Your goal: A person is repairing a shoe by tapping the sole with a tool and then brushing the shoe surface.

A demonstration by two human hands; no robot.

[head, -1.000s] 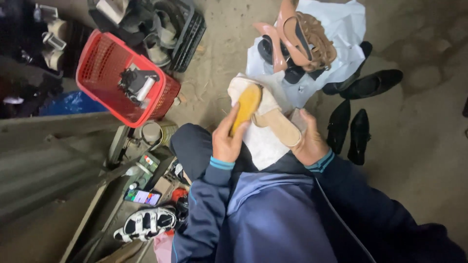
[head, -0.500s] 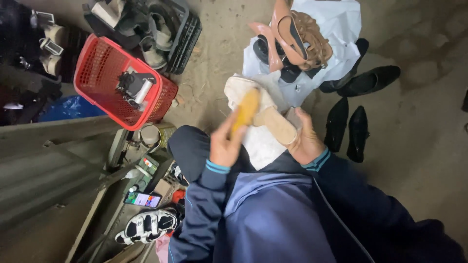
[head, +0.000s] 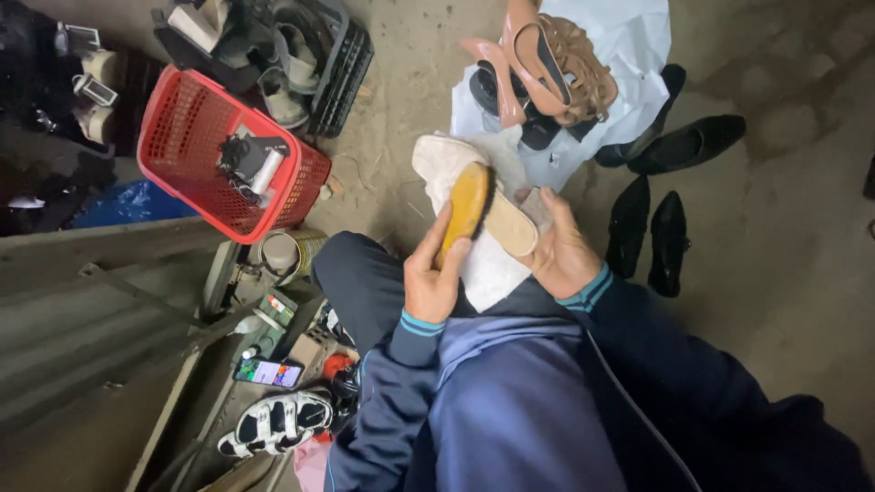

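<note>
Across the concrete floor (head: 802, 273) shoes lie waiting: a white sheet (head: 629, 55) bears pink heels (head: 510, 68) and a brown sandal (head: 574, 64), and black flats (head: 652, 237) sit just beside it, untouched as far as one can tell. To the left stands a red basket (head: 196, 196) holding a few small tools, with a black crate (head: 337, 64) of shoes behind it. On the lap, a white cloth (head: 483, 269) lies under the beige shoe (head: 506, 223), which the right hand (head: 565, 255) cups from below, fingers closed around it. The left hand (head: 433, 278) grips a yellow brush (head: 465, 210), bristles touching the shoe. Judging by this, brushing is underway on one shoe, and most of the pile looks left to do.
</note>
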